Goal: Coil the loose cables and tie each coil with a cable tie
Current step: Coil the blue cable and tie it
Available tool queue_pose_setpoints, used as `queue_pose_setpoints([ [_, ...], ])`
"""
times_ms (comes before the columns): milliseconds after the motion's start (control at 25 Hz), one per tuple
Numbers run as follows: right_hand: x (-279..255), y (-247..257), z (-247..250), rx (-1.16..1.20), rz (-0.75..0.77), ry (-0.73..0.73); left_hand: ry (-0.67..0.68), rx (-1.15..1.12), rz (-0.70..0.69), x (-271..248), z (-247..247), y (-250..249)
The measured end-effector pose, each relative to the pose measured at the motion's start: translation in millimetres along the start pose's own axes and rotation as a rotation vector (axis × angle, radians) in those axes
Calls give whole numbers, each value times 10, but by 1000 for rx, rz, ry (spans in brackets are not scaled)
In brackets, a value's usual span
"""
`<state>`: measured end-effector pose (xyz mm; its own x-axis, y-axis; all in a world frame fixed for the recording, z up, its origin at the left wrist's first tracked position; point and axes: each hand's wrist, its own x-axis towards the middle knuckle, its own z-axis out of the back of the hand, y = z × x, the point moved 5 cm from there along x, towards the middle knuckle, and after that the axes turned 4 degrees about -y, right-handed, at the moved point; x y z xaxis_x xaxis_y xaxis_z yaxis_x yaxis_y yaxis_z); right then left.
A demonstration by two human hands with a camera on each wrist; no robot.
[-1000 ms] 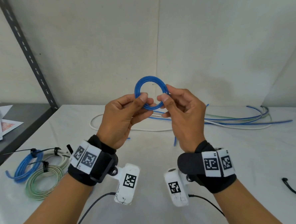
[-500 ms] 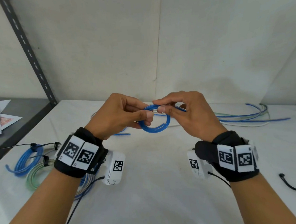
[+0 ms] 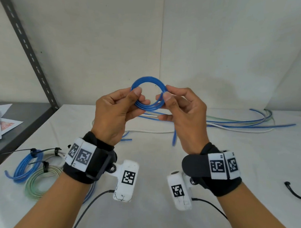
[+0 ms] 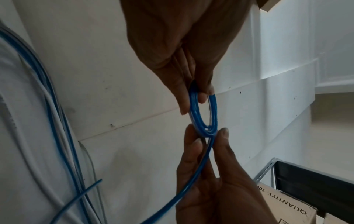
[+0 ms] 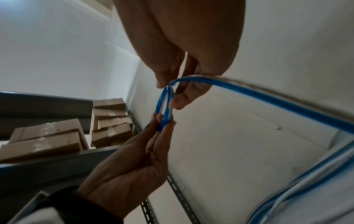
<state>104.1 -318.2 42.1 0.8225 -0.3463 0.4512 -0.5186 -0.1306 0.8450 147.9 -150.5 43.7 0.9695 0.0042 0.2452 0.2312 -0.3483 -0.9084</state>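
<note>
1. Blue coil [image 3: 149, 96] raised again from half a second ago, held upright above the desk [image 3: 152, 219].
2. Pinched by left hand [image 3: 114, 114] and right hand [image 3: 183, 115].
3. Winding nearly finished; short tail left, tie not yet on.

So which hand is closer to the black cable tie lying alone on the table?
Right. The right hand is up at the blue coil, on the cable tie's side; the left hand is farther across.
</note>
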Motion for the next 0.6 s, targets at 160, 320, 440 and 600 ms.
queue_pose_setpoints([
  [160,-16,9,15,29,18,-70,7,-47,26,-56,-65,21],
  [320,-42,2,34,28,36,-114,-14,-115,61,-112,-139,114],
  [440,-66,-12,-4,-21,69,-102,-13,-139,70,-155,-169,149],
  [600,57,53,90,-124,65,4,103,-33,99,-118,-164,109],
])
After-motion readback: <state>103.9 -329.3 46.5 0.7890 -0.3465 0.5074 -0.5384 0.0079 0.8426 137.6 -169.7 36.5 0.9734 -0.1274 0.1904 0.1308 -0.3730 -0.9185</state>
